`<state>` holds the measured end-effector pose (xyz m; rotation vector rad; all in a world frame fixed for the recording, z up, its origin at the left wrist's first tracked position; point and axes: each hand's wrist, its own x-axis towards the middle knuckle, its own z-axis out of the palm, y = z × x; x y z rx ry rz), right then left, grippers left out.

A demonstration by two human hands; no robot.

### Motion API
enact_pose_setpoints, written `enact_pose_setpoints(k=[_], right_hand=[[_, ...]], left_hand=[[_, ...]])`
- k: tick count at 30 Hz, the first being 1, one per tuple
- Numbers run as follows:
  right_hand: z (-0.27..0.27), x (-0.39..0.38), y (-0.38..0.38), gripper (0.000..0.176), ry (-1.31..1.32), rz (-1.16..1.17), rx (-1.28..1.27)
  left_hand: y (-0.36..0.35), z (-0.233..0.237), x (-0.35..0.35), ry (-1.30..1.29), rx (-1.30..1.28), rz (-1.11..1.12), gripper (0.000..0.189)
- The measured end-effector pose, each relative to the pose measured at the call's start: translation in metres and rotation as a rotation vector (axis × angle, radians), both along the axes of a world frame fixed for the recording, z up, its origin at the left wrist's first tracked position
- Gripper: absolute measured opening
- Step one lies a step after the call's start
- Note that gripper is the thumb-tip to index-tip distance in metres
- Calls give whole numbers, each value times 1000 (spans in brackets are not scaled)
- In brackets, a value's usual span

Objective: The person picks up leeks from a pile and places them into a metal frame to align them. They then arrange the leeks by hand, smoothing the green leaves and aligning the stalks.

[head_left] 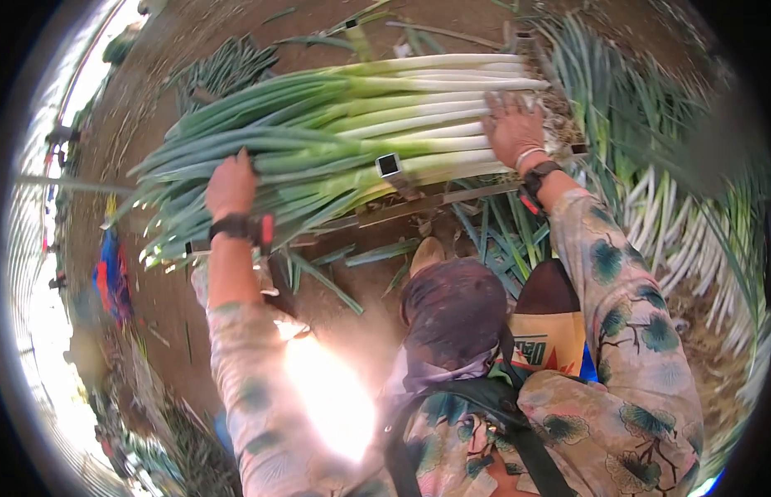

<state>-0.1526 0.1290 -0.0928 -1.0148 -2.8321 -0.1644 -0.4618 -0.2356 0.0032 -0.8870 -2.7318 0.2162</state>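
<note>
Dirt floor (166, 306) lies under a frame (435, 201) carrying the leek bundle (344, 132), its long axis left-right, white ends rightward. Right hand (512, 126) rests flat there, fingers (501, 103) spread. Left hand (231, 184) presses the green tops, its fingers hidden, so I cannot tell their state.

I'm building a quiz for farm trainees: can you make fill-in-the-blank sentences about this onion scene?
The left hand lies on the ____ leafy end of the onion bundle.
The right hand lies flat on its ____ stalk end.
More onions lie on the ground at the person's ____ side.
Missing words: green; white; right.
</note>
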Motion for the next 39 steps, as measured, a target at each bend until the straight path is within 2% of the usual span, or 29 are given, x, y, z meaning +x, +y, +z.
enact_pose_setpoints(k=[1,4,8,9,11,13,16,19,22,23,25,27,28,30,32,34,39], right_hand=[[2,2,-1,55,12,1,-12],[6,2,-3,55,16,-1,-42],[-2,3,3,55,55,10,-65],[-5,5,3,53,79,8,-57],[-2,7,0,53,107,34,10],[-1,6,1,54,176,9,-54],[-4,0,5,54,163,-21,-109],[9,11,13,48,286,75,-377],[34,70,-1,41,799,164,-521],[33,95,-2,34,1009,161,-519],[38,158,-3,32,1040,-64,-587],[1,220,15,32,915,-351,-628],[-43,256,33,32,870,-506,-653],[-107,317,52,32,1071,-745,-825],[-148,351,61,37,1153,-831,-866],[-201,364,72,36,949,-853,-731],[-233,322,80,31,544,-932,-511]], left_hand=[[13,30,23,-139,-36,208,23],[46,49,86,-9,211,-178,19],[109,-3,118,-179,423,-751,13],[111,-21,124,-214,298,-658,15],[108,-43,125,-223,287,-582,17],[114,-44,129,-210,359,-650,17],[121,-62,117,-232,321,-590,17],[123,-68,114,-229,362,-610,22],[123,-83,94,-299,343,-463,28],[129,-79,102,-282,340,-441,35],[134,-75,107,-265,293,-368,39],[138,-79,102,-241,240,-315,44],[139,-76,105,-236,215,-301,44],[141,-72,109,-230,171,-267,44],[141,-77,109,-191,173,-259,43],[139,-83,105,-159,200,-268,43],[137,-85,101,-157,210,-264,41]])
